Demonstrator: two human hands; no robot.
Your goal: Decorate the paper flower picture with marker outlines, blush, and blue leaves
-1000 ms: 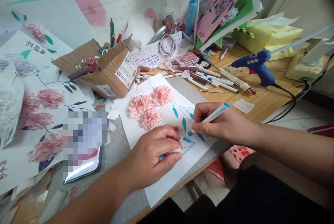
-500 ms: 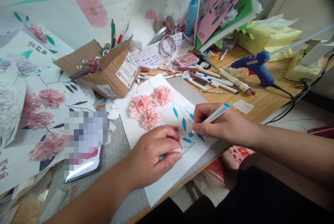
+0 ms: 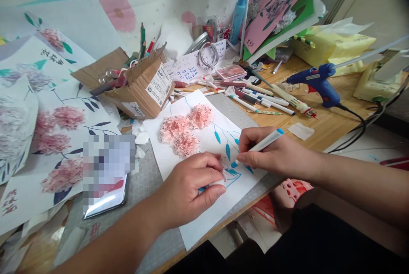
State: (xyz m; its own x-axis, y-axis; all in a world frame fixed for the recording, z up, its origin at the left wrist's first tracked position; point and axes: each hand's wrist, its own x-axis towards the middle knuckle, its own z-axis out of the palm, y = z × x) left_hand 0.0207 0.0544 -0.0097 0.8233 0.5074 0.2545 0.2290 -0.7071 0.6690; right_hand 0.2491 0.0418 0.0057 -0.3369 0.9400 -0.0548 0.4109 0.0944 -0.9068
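My right hand [image 3: 270, 150] pinches a white marker [image 3: 265, 141] with a blue end, its tip down at the drawn leaves. Under it lies a white sheet of paper [image 3: 198, 225] with blue stems and blue leaves [image 3: 228, 151]. Three pink crinkled-paper flowers [image 3: 186, 144] sit on the sheet's upper left. My left hand [image 3: 198, 188] rests on the sheet, fingers curled round a small white and blue piece, apparently the marker cap [image 3: 219, 183]. Beside those fingers, a bit of another crinkled flower is partly hidden.
A grey cutting mat [image 3: 153, 227] lies beneath the sheet. To the left are a phone [image 3: 107, 199] and finished flower pictures [image 3: 96, 116]. Behind stand a cardboard box [image 3: 140, 90] of tools and scattered pens [image 3: 265, 99]. A blue glue gun [image 3: 319, 82] with its cord lies right.
The whole view has shifted slightly, so things appear a little further right. The marker tip stays near the same leaf, and both hands keep their hold.
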